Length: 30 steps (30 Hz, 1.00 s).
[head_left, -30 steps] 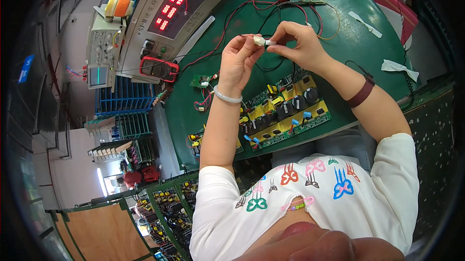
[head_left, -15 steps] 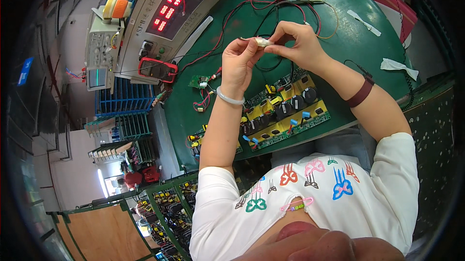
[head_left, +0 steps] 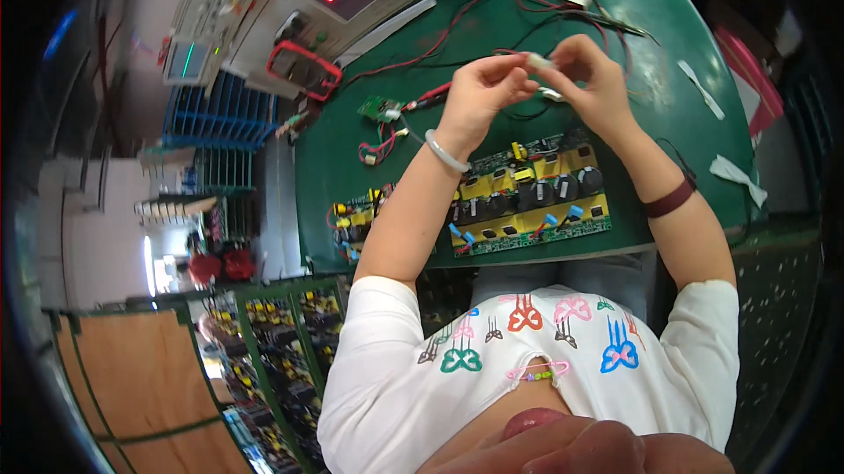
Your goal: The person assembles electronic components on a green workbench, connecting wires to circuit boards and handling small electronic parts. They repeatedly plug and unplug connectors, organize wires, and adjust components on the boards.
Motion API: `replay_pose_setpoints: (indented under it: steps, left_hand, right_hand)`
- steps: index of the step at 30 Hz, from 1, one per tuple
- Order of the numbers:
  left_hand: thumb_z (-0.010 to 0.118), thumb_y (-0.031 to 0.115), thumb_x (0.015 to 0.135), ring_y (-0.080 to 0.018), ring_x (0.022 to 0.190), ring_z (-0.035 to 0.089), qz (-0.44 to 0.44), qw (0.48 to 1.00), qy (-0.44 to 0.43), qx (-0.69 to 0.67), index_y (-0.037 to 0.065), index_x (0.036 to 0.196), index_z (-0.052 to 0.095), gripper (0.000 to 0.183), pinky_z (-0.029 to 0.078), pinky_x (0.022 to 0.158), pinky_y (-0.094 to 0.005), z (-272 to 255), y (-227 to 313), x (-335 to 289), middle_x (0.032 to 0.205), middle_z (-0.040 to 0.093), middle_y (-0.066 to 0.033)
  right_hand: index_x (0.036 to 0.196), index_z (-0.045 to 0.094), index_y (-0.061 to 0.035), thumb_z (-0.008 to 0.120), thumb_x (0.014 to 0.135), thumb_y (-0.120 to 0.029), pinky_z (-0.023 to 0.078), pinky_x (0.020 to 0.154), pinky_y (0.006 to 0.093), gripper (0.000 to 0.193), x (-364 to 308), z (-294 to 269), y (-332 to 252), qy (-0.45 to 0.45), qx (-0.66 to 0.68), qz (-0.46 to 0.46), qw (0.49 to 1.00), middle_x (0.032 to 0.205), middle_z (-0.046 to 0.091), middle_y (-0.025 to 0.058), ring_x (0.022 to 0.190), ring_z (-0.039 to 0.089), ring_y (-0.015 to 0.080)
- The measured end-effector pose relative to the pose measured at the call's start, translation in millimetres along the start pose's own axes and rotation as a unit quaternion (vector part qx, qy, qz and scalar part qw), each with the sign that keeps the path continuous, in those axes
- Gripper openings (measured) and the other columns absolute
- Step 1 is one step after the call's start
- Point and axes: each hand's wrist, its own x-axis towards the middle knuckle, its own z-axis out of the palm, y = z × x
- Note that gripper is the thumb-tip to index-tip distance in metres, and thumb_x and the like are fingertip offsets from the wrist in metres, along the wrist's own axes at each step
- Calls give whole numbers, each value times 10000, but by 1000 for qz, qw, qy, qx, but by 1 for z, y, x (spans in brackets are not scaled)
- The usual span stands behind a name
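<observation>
Fingers (head_left: 503,66) of the left hand (head_left: 476,103) and of the right hand (head_left: 603,91) pinch a small white connector (head_left: 539,61) from opposite sides, thumb against index finger on each. I locate the connector above the green desk (head_left: 330,156), beyond the large circuit board (head_left: 532,195).

Status, as read from my remote view:

1. Done: the connector is off the desk and gripped by both hands.
2. Not confirmed: whether its parts are mated. Blur and fingertips cover the contact area, so I cannot tell.
3. Left: I judge the handling unfinished, since both hands are on the connector. I see no lead from it to the large circuit board.

Appearance: the connector is pale, short and blocky; its finer detail is blurred. A second white piece (head_left: 551,94) shows just below it, between the hands; I cannot determine whether it is held. The large circuit board lies flat, carrying black cylinders, yellow blocks and blue parts.
</observation>
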Motion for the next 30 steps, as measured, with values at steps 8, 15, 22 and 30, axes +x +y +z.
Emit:
replay_pose_setpoints:
  steps: [8, 15, 22, 30]
  left_hand:
    - [622, 114, 981, -175, 903, 702, 94, 955, 215, 179, -33, 1176, 647, 245, 585, 818, -309, -103, 35, -62, 1052, 717, -136]
    - [726, 149, 822, -325, 1004, 642, 69, 724, 159, 668, 68, 1054, 706, 246, 503, 925, -412, -174, 22, -114, 1022, 707, -110]
    - [702, 125, 842, -258, 855, 716, 40, 776, 203, 596, 56, 1003, 760, 185, 559, 815, -365, -197, 6, -106, 924, 750, -94]
    - [647, 48, 950, -168, 903, 717, 104, 915, 290, 262, -31, 1102, 715, 184, 562, 814, -281, -208, 31, -29, 983, 749, -102]
  right_hand:
    - [1072, 581, -45, 720, 920, -143, 356, 605, 186, 228, 1, -6, 30, 12, 36, 126, 991, 778, 514, -63, 698, 465, 16]
    - [1057, 585, -38, 710, 917, -111, 341, 603, 192, 201, 4, -10, 33, 10, 47, 135, 990, 773, 504, -69, 692, 454, 16]
    - [1042, 590, -35, 701, 919, -95, 345, 617, 188, 176, 5, -13, 35, 25, 38, 132, 990, 786, 511, -68, 705, 462, 16]
    - [1036, 593, -39, 704, 918, -98, 342, 611, 188, 173, 8, -17, 25, 17, 33, 152, 988, 795, 535, -66, 708, 468, 13]
